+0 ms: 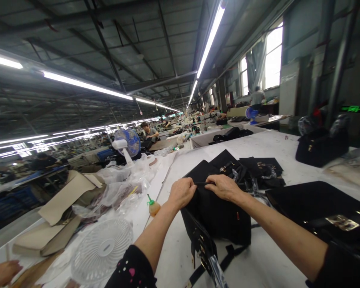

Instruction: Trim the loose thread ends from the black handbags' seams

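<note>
A black handbag [225, 216] stands on the white table in front of me, its straps and metal fittings hanging down at the front left. My left hand [182, 193] pinches its top edge on the left side. A short way to the right, my right hand [223, 186] grips the same edge, fingers curled over it. Just behind the bag lie more black bag pieces [226, 160] with gold-coloured clasps and clear plastic wrap. To the right of my right forearm, a flat black bag [321, 202] with a shiny metal plate rests on the table.
Left of the bag stand a small bottle with a green nozzle [153, 207] and a white fan [105, 248]. Beige bag pieces [66, 196] and plastic wrap lie farther left, near another person's hand [4, 272]. Another black bag [321, 146] stands at the right on the white table [276, 144].
</note>
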Demonstrator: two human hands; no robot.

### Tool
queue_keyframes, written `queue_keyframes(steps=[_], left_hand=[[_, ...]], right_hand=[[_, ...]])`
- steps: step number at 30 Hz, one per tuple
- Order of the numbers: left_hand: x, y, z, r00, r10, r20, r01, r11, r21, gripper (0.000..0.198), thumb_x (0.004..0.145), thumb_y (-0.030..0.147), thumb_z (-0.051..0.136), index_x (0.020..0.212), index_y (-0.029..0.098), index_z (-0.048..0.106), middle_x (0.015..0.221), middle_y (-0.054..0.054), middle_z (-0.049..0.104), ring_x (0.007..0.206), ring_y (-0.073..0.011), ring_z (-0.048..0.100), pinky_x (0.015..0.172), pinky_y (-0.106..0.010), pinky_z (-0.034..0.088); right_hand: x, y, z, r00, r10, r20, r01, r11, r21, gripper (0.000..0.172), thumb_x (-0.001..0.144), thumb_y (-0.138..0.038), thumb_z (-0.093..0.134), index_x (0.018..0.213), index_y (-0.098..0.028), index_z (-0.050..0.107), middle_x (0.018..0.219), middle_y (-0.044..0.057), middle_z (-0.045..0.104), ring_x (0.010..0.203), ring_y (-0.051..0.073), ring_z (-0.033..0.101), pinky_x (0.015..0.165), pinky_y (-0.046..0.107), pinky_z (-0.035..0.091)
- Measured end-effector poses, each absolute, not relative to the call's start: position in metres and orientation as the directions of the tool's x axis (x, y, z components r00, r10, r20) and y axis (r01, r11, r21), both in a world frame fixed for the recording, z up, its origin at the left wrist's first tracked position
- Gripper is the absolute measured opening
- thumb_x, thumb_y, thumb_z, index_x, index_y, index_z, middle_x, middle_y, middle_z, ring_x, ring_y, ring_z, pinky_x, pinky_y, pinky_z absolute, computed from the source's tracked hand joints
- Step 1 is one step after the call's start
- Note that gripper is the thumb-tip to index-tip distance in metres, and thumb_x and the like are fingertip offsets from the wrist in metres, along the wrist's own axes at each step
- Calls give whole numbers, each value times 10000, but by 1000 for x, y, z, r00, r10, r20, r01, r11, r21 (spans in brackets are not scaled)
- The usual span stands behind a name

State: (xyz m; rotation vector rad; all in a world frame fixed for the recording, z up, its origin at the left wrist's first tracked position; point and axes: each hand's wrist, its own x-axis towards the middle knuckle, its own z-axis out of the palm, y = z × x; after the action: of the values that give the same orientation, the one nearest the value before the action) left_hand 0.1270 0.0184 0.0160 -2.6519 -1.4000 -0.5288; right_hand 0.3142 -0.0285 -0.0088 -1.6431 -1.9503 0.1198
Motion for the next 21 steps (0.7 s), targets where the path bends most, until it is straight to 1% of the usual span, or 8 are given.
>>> queue_keyframes(steps=[2, 5, 8, 11, 14, 17, 21], left_hand=[[127, 18, 15, 525, 774, 354, 809, -583, 76, 206, 817, 338, 472, 729, 210, 608, 726, -27, 650, 710, -186, 579, 614, -274, 355], [126, 19, 14, 531, 765, 363, 801, -594, 80, 196, 814, 326, 473, 720, 211, 600, 710, -21, 642, 682, -179, 571, 591, -270, 341], [126, 19, 13, 523, 768, 369, 804, -589, 87, 186, 810, 321, 486, 715, 207, 597, 712, -23, 640, 685, -179, 571, 590, -270, 340], [124, 19, 13, 513, 776, 368, 803, -585, 113, 160, 797, 325, 525, 711, 207, 589, 708, -16, 636, 693, -177, 570, 604, -269, 349], [119, 19, 14, 506, 775, 378, 774, -602, 197, 110, 750, 310, 600, 750, 207, 563, 721, 3, 627, 689, -159, 564, 616, -256, 365], [109, 20, 13, 513, 775, 369, 727, -621, 293, 199, 677, 249, 667, 824, 208, 538, 781, 16, 625, 707, -145, 564, 640, -245, 386], [94, 26, 8, 483, 826, 290, 719, -563, 408, 270, 642, 165, 663, 874, 199, 528, 817, 17, 620, 710, -132, 559, 638, -234, 401]], right_hand=[[311, -27, -9, -103, 920, 378, 864, 271, -424, 194, 828, -379, 535, 906, -271, 675, 884, 2, 690, 834, 169, 603, 678, 250, 372], [307, -23, -9, -84, 915, 394, 881, 253, -400, 179, 825, -344, 535, 856, -257, 688, 867, 13, 691, 834, 172, 600, 679, 253, 367], [303, -17, -7, -51, 933, 356, 895, 201, -397, 169, 801, -356, 560, 808, -244, 686, 807, 20, 686, 787, 172, 596, 637, 254, 350], [301, -11, -5, -60, 947, 315, 882, 198, -428, 181, 784, -390, 573, 847, -261, 685, 809, 10, 686, 771, 166, 595, 597, 246, 335], [303, -8, -3, -77, 951, 299, 872, 210, -443, 172, 765, -385, 585, 844, -276, 694, 779, 1, 683, 745, 161, 597, 576, 244, 328], [308, -7, -2, -67, 956, 285, 878, 192, -438, 136, 732, -357, 607, 766, -264, 700, 714, 1, 669, 698, 160, 591, 563, 249, 326], [309, -7, 0, -69, 962, 266, 864, 191, -467, 116, 703, -341, 630, 739, -254, 696, 697, -1, 666, 674, 157, 588, 574, 248, 345]])
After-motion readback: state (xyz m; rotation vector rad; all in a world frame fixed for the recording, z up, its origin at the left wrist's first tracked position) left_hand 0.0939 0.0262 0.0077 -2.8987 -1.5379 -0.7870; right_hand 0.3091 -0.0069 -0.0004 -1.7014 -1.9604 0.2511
